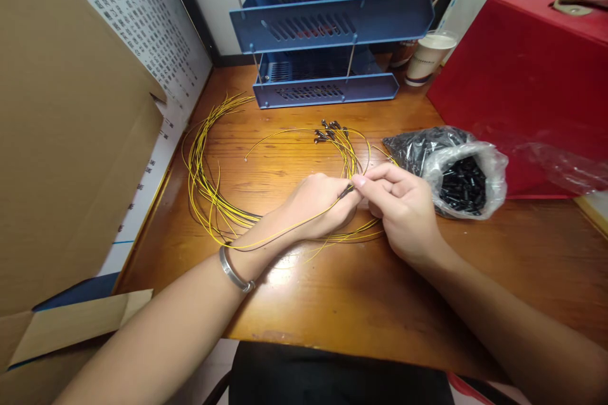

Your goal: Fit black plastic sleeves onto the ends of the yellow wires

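Observation:
My left hand pinches the end of a thin yellow wire that runs back over my wrist. My right hand is closed in a pinch on a small black cap at that wire's tip, the two hands meeting fingertip to fingertip. A loose coil of yellow wires lies on the wooden desk to the left. Several wire ends with dark caps fan out just beyond my hands. An open plastic bag of small black caps lies right of my right hand.
A blue stacked letter tray stands at the back. A red box fills the right side, with paper cups behind it. A large cardboard box and a printed sheet line the left edge.

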The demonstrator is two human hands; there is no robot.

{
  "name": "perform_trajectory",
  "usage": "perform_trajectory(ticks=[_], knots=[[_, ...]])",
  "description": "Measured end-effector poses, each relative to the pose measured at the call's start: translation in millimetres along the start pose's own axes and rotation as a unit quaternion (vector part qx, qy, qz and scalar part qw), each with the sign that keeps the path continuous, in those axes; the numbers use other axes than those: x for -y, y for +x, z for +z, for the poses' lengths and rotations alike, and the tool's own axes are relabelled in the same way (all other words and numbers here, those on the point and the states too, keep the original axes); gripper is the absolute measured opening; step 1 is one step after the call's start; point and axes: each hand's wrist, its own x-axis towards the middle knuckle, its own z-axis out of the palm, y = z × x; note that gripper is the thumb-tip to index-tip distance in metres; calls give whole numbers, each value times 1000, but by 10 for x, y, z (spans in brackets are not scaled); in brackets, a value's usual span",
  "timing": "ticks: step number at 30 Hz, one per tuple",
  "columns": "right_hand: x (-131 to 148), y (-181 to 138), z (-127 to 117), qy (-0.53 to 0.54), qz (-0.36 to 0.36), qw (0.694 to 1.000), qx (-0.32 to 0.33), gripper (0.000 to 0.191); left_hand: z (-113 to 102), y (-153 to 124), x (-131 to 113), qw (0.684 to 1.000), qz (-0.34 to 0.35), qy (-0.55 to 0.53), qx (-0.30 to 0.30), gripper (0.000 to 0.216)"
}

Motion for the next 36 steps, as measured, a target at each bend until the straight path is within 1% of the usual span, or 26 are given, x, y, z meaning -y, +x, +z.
perform_trajectory(ticks=[3,8,15,21,27,31,36], knots=[[3,-13,8,-23,-1,1000,6,29,-1,-5,0,1000,-2,-5,3,49],[-4,18,-12,29,-10,999,-17,28,4,-5,3,1000,2,4,-4,51],[3,-9,-3,-27,0,1000,8,24,3,6,6,1000,-6,4,7,48],[2,6,-17,15,-3,1000,-12,25,-4,-4,0,1000,-5,16,4,50],[12,-16,-5,-46,-11,999,6,23,-3,1,-8,1000,-1,21,12,48],[4,3,-7,-33,4,999,2,25,7,-1,-10,999,-15,36,8,48],[-7,15,-14,-31,7,1000,-4,21,4,-9,-2,999,-1,33,2,51]])
